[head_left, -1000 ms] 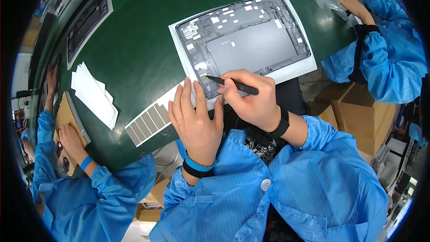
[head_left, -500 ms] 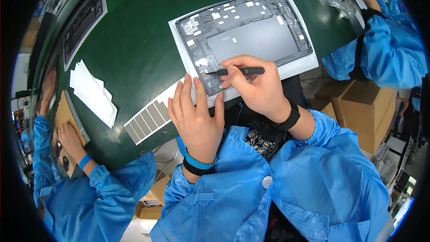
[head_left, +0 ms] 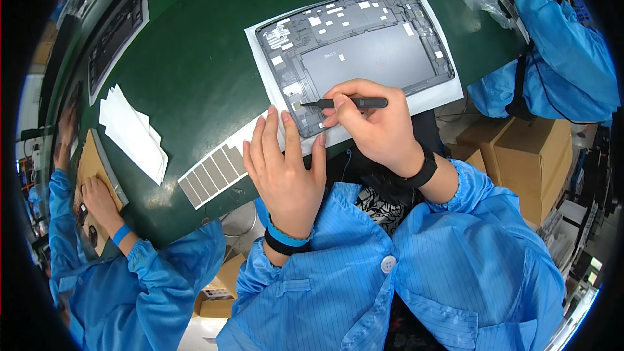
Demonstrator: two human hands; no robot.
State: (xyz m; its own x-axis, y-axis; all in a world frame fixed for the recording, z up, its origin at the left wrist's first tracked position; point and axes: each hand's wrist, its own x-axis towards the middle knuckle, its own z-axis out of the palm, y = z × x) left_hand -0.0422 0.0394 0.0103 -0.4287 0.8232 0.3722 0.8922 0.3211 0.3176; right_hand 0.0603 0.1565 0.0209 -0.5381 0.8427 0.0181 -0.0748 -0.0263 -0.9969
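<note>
The right hand pinches black tweezers; the left hand's fingers rest loose. The dark shell, on the bench, looks light and stiff, best held by its edges.

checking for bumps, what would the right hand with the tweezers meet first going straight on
The right hand leads with the black tweezers, so probably the small tan patch at the left end of the dark housing; whether the tip touches it is unclear.
</note>
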